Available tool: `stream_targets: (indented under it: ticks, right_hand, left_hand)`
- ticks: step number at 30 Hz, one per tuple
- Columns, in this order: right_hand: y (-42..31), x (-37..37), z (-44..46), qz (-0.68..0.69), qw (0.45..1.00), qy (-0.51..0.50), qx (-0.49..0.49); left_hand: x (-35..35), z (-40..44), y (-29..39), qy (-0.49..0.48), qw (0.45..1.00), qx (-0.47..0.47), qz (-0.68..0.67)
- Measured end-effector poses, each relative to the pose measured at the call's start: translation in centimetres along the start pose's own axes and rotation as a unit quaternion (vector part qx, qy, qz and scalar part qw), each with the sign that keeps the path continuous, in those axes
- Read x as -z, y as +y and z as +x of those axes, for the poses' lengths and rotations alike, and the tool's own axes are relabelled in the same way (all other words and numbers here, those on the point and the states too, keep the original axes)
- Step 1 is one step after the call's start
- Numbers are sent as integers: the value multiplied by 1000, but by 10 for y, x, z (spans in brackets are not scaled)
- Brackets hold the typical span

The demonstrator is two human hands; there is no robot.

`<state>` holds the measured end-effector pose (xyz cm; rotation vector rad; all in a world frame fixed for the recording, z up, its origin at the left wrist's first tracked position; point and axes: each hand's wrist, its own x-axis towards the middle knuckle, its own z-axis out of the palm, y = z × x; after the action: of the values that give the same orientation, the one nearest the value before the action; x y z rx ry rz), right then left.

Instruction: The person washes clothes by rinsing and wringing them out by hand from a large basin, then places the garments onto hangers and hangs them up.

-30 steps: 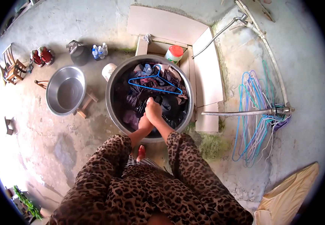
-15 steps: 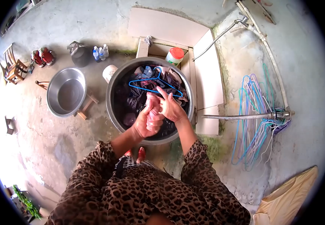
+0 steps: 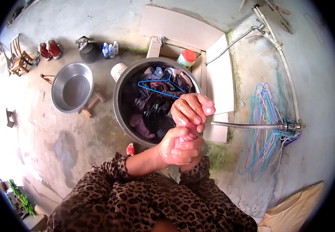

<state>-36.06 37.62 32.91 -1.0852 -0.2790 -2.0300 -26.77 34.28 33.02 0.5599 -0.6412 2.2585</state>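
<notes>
While the left hand [image 3: 181, 150] is clasping the right wrist, the right hand [image 3: 190, 110] is reaching up with fingers bent loosely inward; whether its palm is enclosing anything, I cannot tell. Both hands are glistening wet and are hovering in front of the lower right edge of the large metal basin [image 3: 117, 101]. Dark wet clothes [image 3: 156, 110] are filling this basin, which is sitting on the floor [image 3: 94, 135]. A blue hanger [image 3: 157, 91] is lying across the clothes towards the basin's upper right edge, just beyond the right hand. Outside that edge, a red-lidded jar [image 3: 186, 58] is standing. By the upper left edge, a white container [image 3: 118, 71] is resting. Further left, a smaller metal basin [image 3: 71, 91] is standing apart, wooden legs [image 3: 95, 101] showing at its right edge. A bunch of hangers [image 3: 266, 127] is hanging at right.
</notes>
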Motion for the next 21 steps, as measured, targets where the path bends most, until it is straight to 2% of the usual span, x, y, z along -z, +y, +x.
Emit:
stream_targets:
  ticks: [1,3,6,8,9,11,13,17,21]
  right_hand:
    - [-7,-6,-5,-44,997,62,-2]
    - [-16,-17,-8,-134,970,201,-20]
    - [-19,-44,1,-254,883,381,-97]
    - [-16,-51,7,-325,816,438,-192]
    - [-13,-52,8,-337,785,472,-217]
    - [-11,-40,0,-373,755,476,-254]
    - [-7,-26,-10,-420,708,488,-291]
    - [5,22,-52,-492,672,488,-263]
    - [20,66,-95,-570,574,538,-239]
  left_hand:
    - [-14,0,3,58,998,19,-6]
    - [-18,-9,12,149,985,59,68]
    - [-37,-20,24,338,926,114,121]
    - [-33,-28,27,376,894,145,194]
    - [-34,-28,26,432,855,139,253]
    - [-45,-25,22,533,755,125,362]
    - [-15,-40,33,553,723,132,392]
    - [30,-58,49,622,635,91,449]
    - [79,-84,65,654,564,47,502]
